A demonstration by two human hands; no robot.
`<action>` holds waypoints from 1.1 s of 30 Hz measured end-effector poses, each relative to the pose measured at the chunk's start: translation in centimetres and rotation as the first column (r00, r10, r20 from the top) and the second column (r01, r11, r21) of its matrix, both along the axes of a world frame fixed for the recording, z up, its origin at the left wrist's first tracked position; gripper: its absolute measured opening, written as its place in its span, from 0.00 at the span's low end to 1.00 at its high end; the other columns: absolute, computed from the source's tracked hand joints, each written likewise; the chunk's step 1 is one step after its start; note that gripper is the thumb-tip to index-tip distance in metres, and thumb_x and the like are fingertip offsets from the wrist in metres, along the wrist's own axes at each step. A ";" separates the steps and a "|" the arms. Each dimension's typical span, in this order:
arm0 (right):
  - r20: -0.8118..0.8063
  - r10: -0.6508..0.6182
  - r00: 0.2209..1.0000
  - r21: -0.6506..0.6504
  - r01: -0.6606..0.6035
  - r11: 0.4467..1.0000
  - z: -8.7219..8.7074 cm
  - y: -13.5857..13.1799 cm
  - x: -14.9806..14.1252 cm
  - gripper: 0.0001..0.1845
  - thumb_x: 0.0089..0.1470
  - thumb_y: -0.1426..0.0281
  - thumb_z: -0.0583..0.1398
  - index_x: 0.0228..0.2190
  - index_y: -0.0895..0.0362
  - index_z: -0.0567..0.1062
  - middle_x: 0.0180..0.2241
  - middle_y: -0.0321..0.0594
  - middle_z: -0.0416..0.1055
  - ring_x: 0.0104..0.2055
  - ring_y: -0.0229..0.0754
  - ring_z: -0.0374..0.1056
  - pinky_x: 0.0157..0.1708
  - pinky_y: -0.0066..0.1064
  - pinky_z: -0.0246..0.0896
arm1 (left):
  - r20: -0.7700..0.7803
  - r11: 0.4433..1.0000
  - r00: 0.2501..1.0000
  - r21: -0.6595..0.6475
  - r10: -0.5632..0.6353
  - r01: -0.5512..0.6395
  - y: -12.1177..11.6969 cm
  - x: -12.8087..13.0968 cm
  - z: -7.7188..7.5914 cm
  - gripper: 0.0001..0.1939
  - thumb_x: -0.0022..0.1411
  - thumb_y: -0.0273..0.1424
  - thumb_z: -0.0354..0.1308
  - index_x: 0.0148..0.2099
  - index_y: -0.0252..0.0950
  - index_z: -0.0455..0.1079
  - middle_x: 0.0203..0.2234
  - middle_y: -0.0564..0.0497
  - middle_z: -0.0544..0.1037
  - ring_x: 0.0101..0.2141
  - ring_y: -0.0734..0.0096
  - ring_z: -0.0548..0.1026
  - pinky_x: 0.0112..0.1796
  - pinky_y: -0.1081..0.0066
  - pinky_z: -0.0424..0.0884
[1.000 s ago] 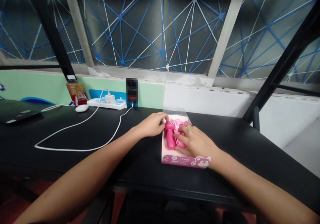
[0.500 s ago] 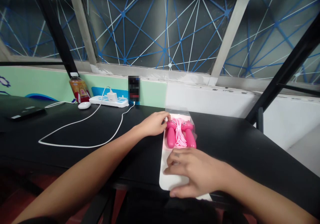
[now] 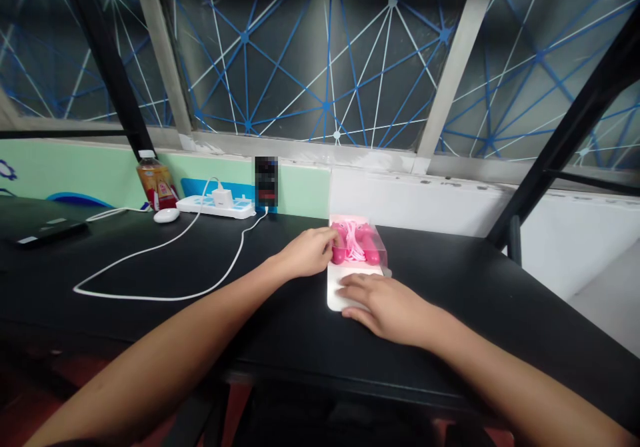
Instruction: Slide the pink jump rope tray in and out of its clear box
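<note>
A pink skipping rope [image 3: 356, 244] with two pink handles lies coiled in a clear plastic box [image 3: 382, 250] on the black desk [image 3: 250, 314]. A white inner tray [image 3: 336, 288] sticks out of the box toward me. My left hand [image 3: 311, 252] curls against the box's left side, fingers bent round its edge. My right hand [image 3: 385, 304] lies flat on the white tray's near end, fingers stretched toward the left.
At the back left stand a drink bottle [image 3: 155, 182], a white mouse [image 3: 165, 215] and a power strip [image 3: 216, 205] with a white cable [image 3: 150, 280] looping over the desk. A dark flat device [image 3: 43, 230] lies far left. A black diagonal strut [image 3: 560, 134] rises right.
The white tray, pulled out toward me half a second ago, has slid back toward the box with my right hand on it. My left hand stayed on the box.
</note>
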State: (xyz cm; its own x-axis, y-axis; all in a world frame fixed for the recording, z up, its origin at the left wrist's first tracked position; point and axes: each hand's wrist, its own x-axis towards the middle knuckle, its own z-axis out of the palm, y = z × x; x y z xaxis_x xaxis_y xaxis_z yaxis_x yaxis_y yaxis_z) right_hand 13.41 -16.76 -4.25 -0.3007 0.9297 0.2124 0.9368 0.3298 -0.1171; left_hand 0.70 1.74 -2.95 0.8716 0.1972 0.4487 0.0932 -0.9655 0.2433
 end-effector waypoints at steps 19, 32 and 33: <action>-0.181 -0.290 0.940 0.128 0.315 0.940 -0.1 0.8 6.2 0.27 0.59 0.60 0.56 0.57 0.56 0.62 0.54 0.50 0.59 0.57 0.50 0.59 0.57 0.45 0.57 | -0.147 0.989 0.985 -0.131 -0.088 0.069 0.6 -1.7 2.3 0.09 0.64 0.30 0.50 0.42 0.40 0.71 0.35 0.53 0.77 0.33 0.70 0.74 0.36 0.72 0.67; -0.270 -0.365 0.891 0.075 0.397 0.915 0.4 0.9 7.9 0.21 0.55 0.60 0.59 0.49 0.54 0.70 0.38 0.42 0.71 0.35 0.44 0.70 0.36 0.36 0.66 | -0.143 0.998 0.989 -0.045 -0.046 0.040 0.0 -0.5 2.1 0.12 0.60 0.31 0.56 0.48 0.39 0.69 0.41 0.50 0.72 0.34 0.69 0.72 0.38 0.70 0.66; -0.297 -0.373 0.879 0.055 0.406 0.912 0.3 1.1 8.1 0.19 0.55 0.62 0.59 0.48 0.54 0.70 0.35 0.41 0.72 0.32 0.43 0.70 0.33 0.34 0.65 | -0.142 0.998 0.989 -0.051 -0.028 0.021 0.0 -0.5 2.0 0.14 0.58 0.31 0.57 0.48 0.40 0.69 0.43 0.50 0.71 0.35 0.69 0.72 0.38 0.70 0.66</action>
State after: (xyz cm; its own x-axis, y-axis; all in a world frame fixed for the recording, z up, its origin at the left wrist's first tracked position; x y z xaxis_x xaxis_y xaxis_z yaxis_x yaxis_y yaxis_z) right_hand 21.48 -15.70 -4.00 0.1662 0.9245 0.3429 0.9279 -0.0289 -0.3717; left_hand 0.21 1.72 -0.95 0.9310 0.1936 0.3094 0.1069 -0.9551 0.2762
